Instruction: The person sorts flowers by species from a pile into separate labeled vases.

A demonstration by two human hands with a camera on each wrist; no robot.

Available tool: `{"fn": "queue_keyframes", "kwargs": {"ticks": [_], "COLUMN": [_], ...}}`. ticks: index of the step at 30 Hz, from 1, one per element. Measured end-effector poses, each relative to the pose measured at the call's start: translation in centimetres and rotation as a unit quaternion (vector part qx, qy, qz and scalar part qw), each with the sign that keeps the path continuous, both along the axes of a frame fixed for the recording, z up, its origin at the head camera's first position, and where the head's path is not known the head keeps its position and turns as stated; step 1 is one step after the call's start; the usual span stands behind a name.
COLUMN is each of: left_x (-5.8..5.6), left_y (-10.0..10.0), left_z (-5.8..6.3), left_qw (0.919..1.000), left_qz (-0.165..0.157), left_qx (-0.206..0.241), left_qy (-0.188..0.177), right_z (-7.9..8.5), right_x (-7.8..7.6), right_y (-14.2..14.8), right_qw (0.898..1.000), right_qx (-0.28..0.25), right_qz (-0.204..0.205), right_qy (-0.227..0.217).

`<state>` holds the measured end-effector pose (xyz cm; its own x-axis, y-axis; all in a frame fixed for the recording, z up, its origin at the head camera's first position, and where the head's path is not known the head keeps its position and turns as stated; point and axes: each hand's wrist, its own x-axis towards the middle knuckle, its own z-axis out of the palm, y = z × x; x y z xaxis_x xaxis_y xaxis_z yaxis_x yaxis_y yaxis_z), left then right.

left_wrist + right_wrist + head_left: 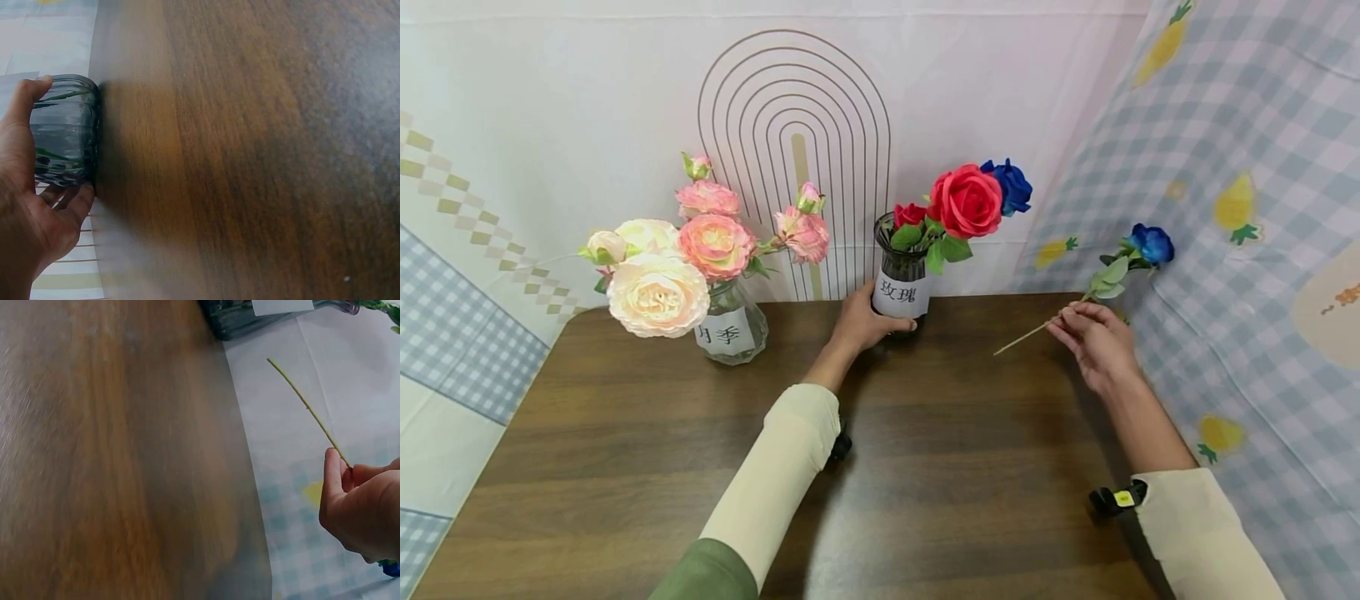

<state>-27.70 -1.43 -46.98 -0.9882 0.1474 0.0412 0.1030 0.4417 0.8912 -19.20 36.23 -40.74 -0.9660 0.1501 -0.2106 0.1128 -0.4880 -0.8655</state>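
My left hand (867, 321) grips the lower part of a dark ribbed glass vase (913, 265) with a white Chinese label. In the left wrist view the thumb and fingers (78, 209) wrap around the vase base (65, 134), which stands on the table. Red roses (966, 201) and a blue rose (1009, 187) rise from this vase, leaning right. Off to the right, my right hand (1099, 340) pinches the stem of another blue rose (1151, 244) between thumb and fingers. Its bare stem end (294, 391) points left toward the vase, while the bloom tilts up and right.
A clear glass vase (752, 333) with a label stands at the left, holding pink (717, 247) and cream flowers (658, 295). The brown wooden table (925, 467) meets a white cloth backdrop (587, 100) behind. A checked cloth (1195, 333) hangs along the right side.
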Motion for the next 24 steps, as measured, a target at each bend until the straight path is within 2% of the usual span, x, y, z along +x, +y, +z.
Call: {"fn": "queue_keyframes", "kwargs": {"ticks": [3,10,18,24], "left_x": [0.1,0.0,0.0,-0.1], "left_y": [0.0,0.2,0.1,0.0], "left_z": [0.0,0.1,0.2,-0.1], "left_qw": [1.0,1.0,0.9999,0.9999], "left_qz": [0.0,0.0,0.001,0.003], "left_qx": [0.0,0.007,0.009,0.011], "left_qy": [-0.002,-0.003,-0.008,-0.004], "right_z": [0.1,1.0,2.3,3.5], "right_x": [-0.2,-0.7,-1.6,-2.4], "right_y": [-0.6,-2.1,-4.3,-6.1], "right_qw": [0.999,0.996,0.989,0.986], "right_qx": [-0.026,-0.039,-0.083,-0.077], "right_qz": [-0.011,-0.029,-0.052,-0.055], "right_qy": [0.024,0.069,0.114,0.137]}}
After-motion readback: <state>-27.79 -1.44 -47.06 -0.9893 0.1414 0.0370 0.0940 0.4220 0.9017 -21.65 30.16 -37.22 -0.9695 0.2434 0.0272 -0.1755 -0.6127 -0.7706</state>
